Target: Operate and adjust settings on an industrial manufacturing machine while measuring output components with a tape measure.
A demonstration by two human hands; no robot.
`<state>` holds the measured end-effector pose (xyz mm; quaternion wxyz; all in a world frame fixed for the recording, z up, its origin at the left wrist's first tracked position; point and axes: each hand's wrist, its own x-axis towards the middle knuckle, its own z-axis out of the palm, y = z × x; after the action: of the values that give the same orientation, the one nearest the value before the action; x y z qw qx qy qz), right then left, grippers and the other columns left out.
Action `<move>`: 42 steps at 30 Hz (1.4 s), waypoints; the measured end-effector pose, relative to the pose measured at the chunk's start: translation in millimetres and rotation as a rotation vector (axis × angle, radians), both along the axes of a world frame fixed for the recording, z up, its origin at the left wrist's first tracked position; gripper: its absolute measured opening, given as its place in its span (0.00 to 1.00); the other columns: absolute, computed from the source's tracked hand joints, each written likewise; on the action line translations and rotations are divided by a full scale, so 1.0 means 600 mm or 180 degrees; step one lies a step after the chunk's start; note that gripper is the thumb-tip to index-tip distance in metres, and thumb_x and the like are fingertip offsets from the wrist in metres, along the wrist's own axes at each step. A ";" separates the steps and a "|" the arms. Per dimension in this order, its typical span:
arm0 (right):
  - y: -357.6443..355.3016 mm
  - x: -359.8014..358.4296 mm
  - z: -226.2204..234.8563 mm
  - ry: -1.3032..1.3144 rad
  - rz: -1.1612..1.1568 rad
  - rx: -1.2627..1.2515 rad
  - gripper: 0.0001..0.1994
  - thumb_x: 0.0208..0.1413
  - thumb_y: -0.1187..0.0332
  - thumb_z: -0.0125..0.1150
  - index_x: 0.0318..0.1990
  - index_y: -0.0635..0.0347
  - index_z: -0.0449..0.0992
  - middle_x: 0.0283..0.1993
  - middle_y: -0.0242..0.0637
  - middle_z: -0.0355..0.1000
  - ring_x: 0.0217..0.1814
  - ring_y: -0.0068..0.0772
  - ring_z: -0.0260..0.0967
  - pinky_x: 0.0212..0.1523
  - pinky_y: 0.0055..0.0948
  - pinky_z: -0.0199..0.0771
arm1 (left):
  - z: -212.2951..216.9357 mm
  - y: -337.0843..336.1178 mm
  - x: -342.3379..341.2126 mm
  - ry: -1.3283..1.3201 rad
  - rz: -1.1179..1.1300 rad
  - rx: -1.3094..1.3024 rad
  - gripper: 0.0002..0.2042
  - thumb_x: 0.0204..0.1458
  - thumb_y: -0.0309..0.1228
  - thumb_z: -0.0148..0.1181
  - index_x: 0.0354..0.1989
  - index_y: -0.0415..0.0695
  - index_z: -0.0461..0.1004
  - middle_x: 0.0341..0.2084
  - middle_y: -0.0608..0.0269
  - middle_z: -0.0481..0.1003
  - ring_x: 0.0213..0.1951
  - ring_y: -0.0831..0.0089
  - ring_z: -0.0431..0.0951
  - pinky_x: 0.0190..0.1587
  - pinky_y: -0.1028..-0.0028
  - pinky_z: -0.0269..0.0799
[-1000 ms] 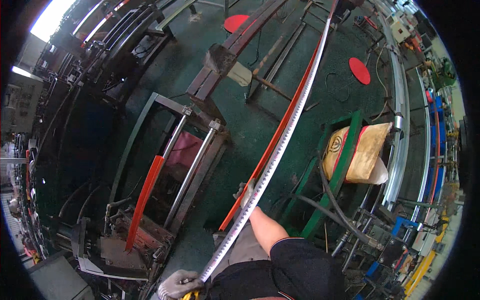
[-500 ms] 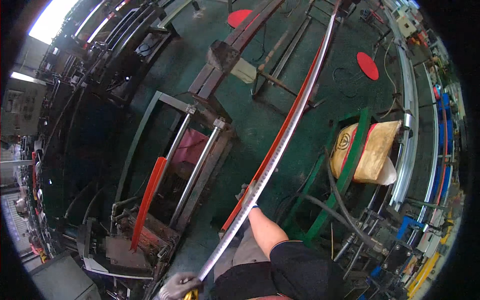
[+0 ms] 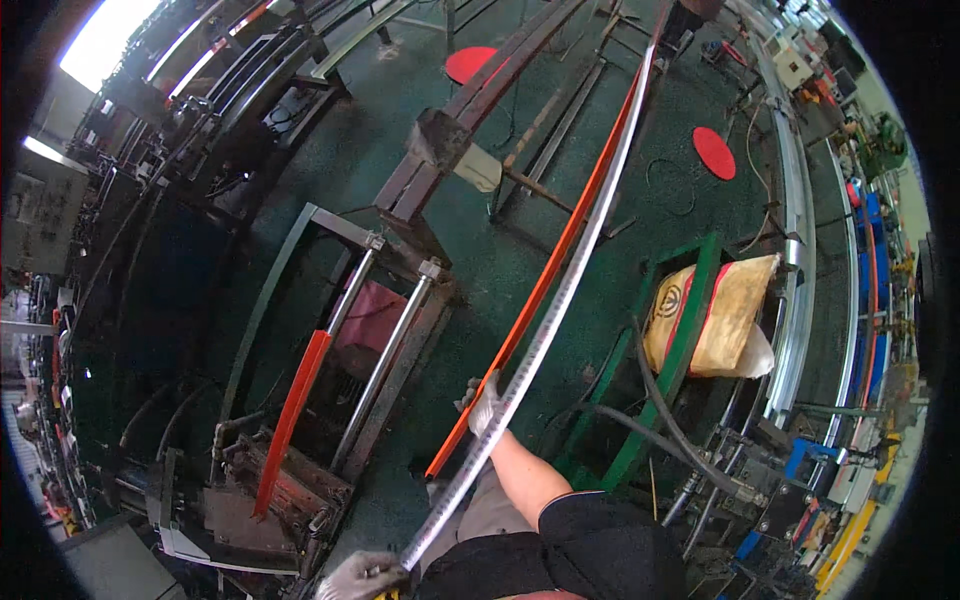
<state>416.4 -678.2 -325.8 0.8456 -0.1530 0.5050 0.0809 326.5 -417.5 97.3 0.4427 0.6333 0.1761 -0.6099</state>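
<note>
While the left hand (image 3: pixel 358 577) has its fingers clamped on a yellow tape-measure case (image 3: pixel 388 595), the right hand (image 3: pixel 484 410) curls its fingers around an orange strip (image 3: pixel 546 285), slanting beside the extended blade (image 3: pixel 581 265).

A: What does the tape measure (image 3: pixel 562 298) look like?
B: Its blade is a long, pale silvery ribbon, drawn far out, its markings mostly blurred. Of the case, only a bit of yellow shows at the bottom edge.
A: And the strip (image 3: pixel 447 443)?
B: Long, narrow and orange-red, slanting from lower left to upper right above the floor.
A: How do the two sit together?
B: Side by side, the blade just right of the strip. They narrow together toward the top, where contact cannot be told. The strip's near end stops short of the yellow case.
</note>
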 end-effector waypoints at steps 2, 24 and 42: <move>0.004 0.002 0.007 -0.0093 0.0120 -0.0159 0.20 0.67 0.50 0.44 0.39 0.53 0.77 0.21 0.29 0.72 0.18 0.35 0.70 0.35 0.50 0.79 | 0.005 0.029 -0.045 -0.0561 0.0177 0.0419 0.12 0.59 0.34 0.63 0.42 0.37 0.81 0.26 0.67 0.78 0.30 0.81 0.74 0.34 0.75 0.69; 0.017 0.033 0.031 -0.0154 0.0224 -0.0312 0.16 0.63 0.54 0.47 0.41 0.52 0.77 0.24 0.31 0.73 0.20 0.40 0.71 0.36 0.56 0.79 | -0.059 -0.004 0.014 -0.0524 0.0401 -0.0155 0.12 0.61 0.35 0.60 0.42 0.37 0.80 0.31 0.65 0.79 0.34 0.80 0.76 0.38 0.74 0.73; 0.020 0.023 0.026 -0.0477 0.0038 0.0234 0.17 0.62 0.54 0.49 0.43 0.57 0.77 0.25 0.35 0.77 0.21 0.42 0.74 0.34 0.57 0.82 | -0.090 -0.002 -0.002 -0.1344 0.0182 -0.0178 0.12 0.60 0.33 0.59 0.39 0.35 0.78 0.26 0.63 0.77 0.31 0.79 0.74 0.36 0.73 0.71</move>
<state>429.9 -666.4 -310.1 0.8856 -0.1305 0.4361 0.0927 325.4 -418.8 43.0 0.5042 0.7293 0.0804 -0.4555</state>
